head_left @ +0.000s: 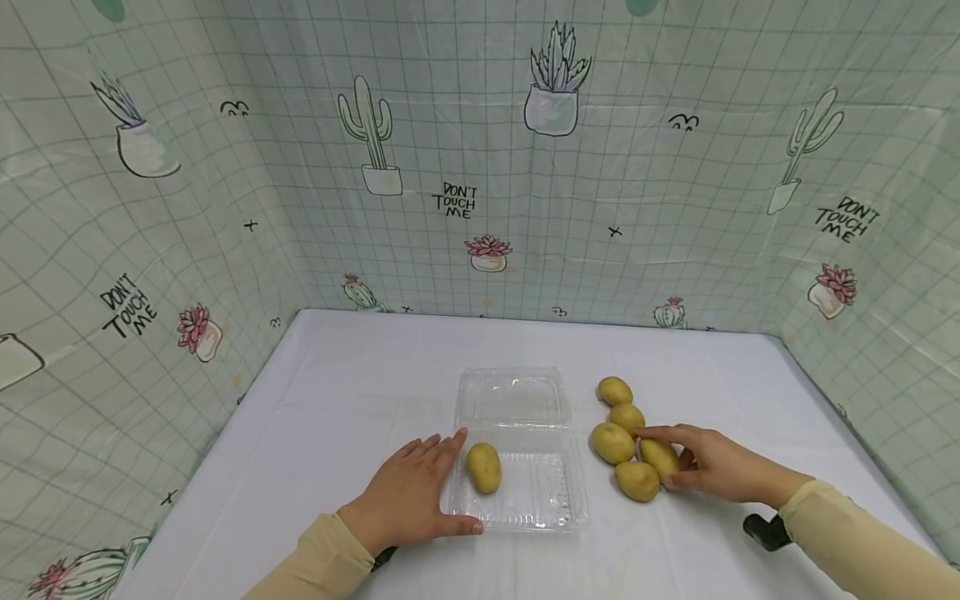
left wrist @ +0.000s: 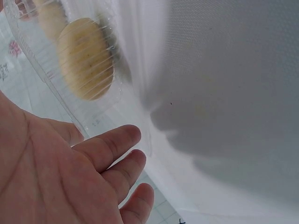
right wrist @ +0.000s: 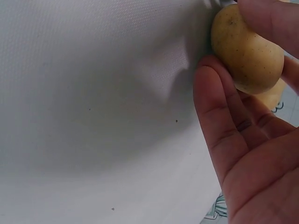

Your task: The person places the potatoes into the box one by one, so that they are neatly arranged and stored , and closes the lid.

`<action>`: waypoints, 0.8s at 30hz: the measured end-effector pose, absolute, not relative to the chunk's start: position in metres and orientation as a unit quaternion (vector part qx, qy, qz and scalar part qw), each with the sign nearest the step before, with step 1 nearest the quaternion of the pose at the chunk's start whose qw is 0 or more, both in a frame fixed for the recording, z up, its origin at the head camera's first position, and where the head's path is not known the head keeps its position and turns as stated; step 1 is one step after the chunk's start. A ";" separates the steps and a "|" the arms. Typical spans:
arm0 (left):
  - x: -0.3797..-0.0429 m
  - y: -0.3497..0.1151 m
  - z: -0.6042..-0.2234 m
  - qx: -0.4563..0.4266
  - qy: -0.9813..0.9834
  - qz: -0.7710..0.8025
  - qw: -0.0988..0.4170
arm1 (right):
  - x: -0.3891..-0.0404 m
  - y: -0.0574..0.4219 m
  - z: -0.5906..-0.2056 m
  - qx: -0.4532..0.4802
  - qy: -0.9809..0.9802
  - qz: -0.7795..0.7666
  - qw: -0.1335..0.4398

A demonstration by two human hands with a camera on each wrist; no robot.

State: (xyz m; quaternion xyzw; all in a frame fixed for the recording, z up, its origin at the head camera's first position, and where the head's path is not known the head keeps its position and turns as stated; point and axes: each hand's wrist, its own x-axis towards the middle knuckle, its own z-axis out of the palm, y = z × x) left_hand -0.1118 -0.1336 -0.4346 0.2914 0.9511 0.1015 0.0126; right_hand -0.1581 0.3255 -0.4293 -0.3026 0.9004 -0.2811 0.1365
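Observation:
A clear plastic clamshell box (head_left: 540, 492) lies with its lid (head_left: 513, 398) folded back, and one potato (head_left: 483, 467) sits in the left part of its base. My left hand (head_left: 412, 492) is at the box's left side, fingers spread and thumb by the front edge. In the left wrist view, the fingers lie close to the clear wall with the potato (left wrist: 86, 58) behind it. My right hand (head_left: 720, 462) pinches a potato (head_left: 658, 458) between thumb and fingers, at the right of a group of potatoes. The right wrist view shows this potato (right wrist: 247, 51) between the fingers.
Beside the held potato lie several others: a front one (head_left: 637, 482), a left one (head_left: 612, 443) and two farther back (head_left: 615, 391). The white table (head_left: 360, 375) is bounded by a grid-patterned cloth (head_left: 600, 183) at the back and both sides.

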 end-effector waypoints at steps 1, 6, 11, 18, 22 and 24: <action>-0.112 -0.134 -0.435 0.292 0.951 0.101 0.011 | -0.158 0.326 -0.429 -0.304 0.901 -0.277 0.137; -0.112 -0.134 -0.436 0.294 0.950 0.102 0.006 | -0.158 0.325 -0.428 -0.304 0.902 -0.275 0.135; -0.111 -0.134 -0.436 0.296 0.950 0.103 0.001 | -0.156 0.326 -0.428 -0.294 0.901 -0.289 0.133; -0.111 -0.134 -0.435 0.298 0.948 0.107 0.001 | -0.155 0.330 -0.417 -0.280 0.910 -0.288 0.102; -0.111 -0.134 -0.435 0.297 0.949 0.105 0.003 | -0.157 0.328 -0.404 -0.282 0.910 -0.291 0.086; -0.111 -0.134 -0.435 0.296 0.950 0.101 0.005 | -0.158 0.325 -0.398 -0.284 0.910 -0.293 0.082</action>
